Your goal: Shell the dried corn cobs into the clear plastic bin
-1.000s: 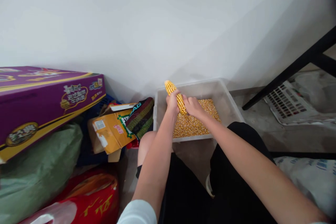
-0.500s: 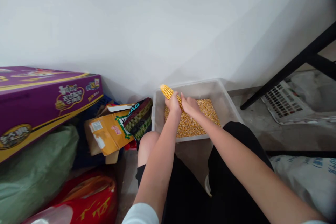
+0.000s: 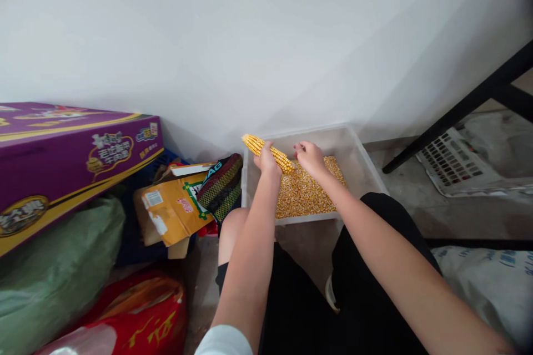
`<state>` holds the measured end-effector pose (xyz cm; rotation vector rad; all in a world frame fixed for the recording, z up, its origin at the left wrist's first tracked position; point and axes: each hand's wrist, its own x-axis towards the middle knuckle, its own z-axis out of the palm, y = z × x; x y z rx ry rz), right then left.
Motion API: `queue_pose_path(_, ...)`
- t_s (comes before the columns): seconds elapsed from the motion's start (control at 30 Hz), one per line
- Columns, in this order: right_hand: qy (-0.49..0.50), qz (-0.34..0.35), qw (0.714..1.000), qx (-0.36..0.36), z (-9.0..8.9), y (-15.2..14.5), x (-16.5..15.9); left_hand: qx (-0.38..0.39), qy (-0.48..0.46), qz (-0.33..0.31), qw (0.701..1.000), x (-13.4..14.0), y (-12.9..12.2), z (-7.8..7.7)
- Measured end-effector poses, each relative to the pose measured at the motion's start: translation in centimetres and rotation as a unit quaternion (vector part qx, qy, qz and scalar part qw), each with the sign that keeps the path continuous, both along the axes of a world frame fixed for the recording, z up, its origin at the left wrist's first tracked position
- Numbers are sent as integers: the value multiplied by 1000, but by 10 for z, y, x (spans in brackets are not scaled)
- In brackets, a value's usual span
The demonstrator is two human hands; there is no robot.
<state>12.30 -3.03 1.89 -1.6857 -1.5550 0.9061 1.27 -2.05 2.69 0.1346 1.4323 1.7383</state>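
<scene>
My left hand [image 3: 267, 160] is wrapped round an ear of corn [image 3: 280, 158], which slants with its pale tip up to the left and its other end down to the right. Yellow kernels still cover the parts of the cob that show. A short way to the right, apart from the cob, is my right hand [image 3: 308, 156], with its fingers curled in; whether they hold anything is hidden. Both hands are above a whitish plastic bin [image 3: 366, 163]. Loose corn kernels [image 3: 306, 194] cover much of its bottom.
Left of the bin lie a mesh bag [image 3: 222, 188] and a flattened yellow carton [image 3: 175, 208]. A purple box [image 3: 79, 161], a green sack [image 3: 62, 255] and a red bag [image 3: 162, 310] are farther left. On the right are a black metal leg [image 3: 449, 113], a white basket [image 3: 453, 161] and a white sack [image 3: 478, 277].
My right hand has come off the ear of corn and moved to the right and slightly up. My left hand and the ear have shifted a little left, and the ear lies flatter.
</scene>
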Motion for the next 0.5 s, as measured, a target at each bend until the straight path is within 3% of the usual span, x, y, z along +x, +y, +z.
queue_pose_path(0.13, -27, 80, 996, -30, 3, -12, -17, 0, 20, 9, 1000, 9, -1, -5)
queue_pose_path(0.37, -68, 104, 992, -29, -5, -21, -18, 8, 19, -25, 999, 14, -4, -7)
queue_pose_path(0.5, -45, 98, 993, -45, -6, -17, -12, 16, -30, -97, 995, 10, -4, -7)
